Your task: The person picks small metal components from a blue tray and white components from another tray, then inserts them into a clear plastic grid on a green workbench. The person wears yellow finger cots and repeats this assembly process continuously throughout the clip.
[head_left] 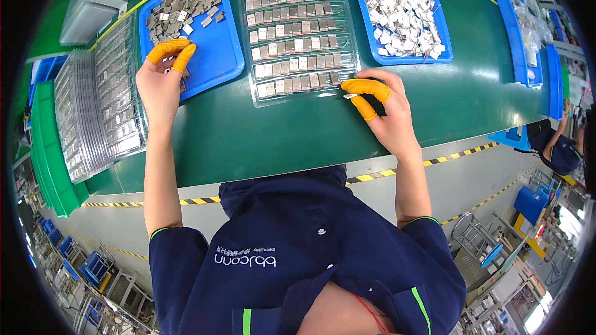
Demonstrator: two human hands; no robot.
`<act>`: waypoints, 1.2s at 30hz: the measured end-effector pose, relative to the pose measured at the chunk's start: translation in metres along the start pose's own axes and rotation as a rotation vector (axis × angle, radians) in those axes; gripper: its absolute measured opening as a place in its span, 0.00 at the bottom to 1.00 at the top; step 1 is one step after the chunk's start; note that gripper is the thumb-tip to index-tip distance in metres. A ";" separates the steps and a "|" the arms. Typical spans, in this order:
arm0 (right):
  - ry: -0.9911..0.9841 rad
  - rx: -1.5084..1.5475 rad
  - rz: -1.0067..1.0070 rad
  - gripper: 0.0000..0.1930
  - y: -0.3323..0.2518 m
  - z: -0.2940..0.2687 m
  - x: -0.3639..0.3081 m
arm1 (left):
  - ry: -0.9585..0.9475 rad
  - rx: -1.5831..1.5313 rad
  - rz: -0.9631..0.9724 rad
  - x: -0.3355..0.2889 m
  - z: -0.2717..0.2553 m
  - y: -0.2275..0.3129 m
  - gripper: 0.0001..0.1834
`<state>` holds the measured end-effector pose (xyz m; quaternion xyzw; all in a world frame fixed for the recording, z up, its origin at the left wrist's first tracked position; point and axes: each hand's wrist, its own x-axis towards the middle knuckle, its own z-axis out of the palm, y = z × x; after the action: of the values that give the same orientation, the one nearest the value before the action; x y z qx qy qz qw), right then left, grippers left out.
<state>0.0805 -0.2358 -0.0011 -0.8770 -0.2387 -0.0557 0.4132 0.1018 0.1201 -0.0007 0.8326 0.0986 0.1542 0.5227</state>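
Observation:
My left hand [162, 84], with yellow finger cots, is over the near left part of a blue tray [217, 56] of small metal connector shells [186, 5]. Its thumb and index finger curve together in a pinch; whatever is between them is hidden. My right hand [392, 111], also in yellow finger cots, pinches a small white-and-silver connector piece [349, 95] between thumb and fingers. That hand is at the near right corner of a clear plastic blister tray [273, 100], where rows of silver connectors [298, 64] lie.
A second blue tray [386, 60] holds a heap of small white connectors with wires [403, 9]. At left, stacked clear blister trays [74, 111] stand beside a green bin [46, 149]. Blue bins [515, 31] line the far right of the green table [261, 149]. Another person [562, 149] is at far right.

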 end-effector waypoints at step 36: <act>-0.050 0.347 0.274 0.10 -0.061 0.016 -0.002 | -0.312 -0.665 -0.498 -0.122 0.054 0.077 0.13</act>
<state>0.0485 -0.1914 0.0301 -0.8181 -0.1332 0.0646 0.5558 0.0079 0.0017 0.0282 0.5835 0.1613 -0.0805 0.7918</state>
